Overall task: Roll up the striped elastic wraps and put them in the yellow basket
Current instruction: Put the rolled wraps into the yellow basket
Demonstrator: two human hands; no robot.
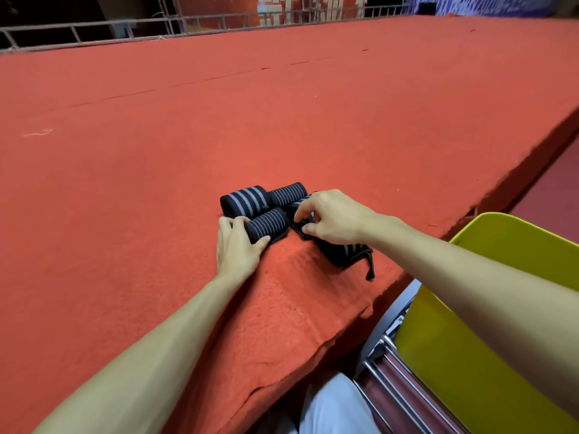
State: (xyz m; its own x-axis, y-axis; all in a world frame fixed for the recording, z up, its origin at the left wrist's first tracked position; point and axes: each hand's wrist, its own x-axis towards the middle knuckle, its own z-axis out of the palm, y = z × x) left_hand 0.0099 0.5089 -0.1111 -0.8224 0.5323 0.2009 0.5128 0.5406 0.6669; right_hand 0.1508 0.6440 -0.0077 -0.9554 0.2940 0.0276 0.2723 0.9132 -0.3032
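I see my left hand curled round the near roll, thumb and fingers clasping its end. My right hand pinches the half-wound wrap, whose tail trails toward the edge of the red felt table. Two finished rolls lie just behind. The yellow basket sits lower right, beside the table.

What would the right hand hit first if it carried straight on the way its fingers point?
Likely the rolled wrap that the left hand grips, just past the loose wrap the right hand pinches; depth is unclear.
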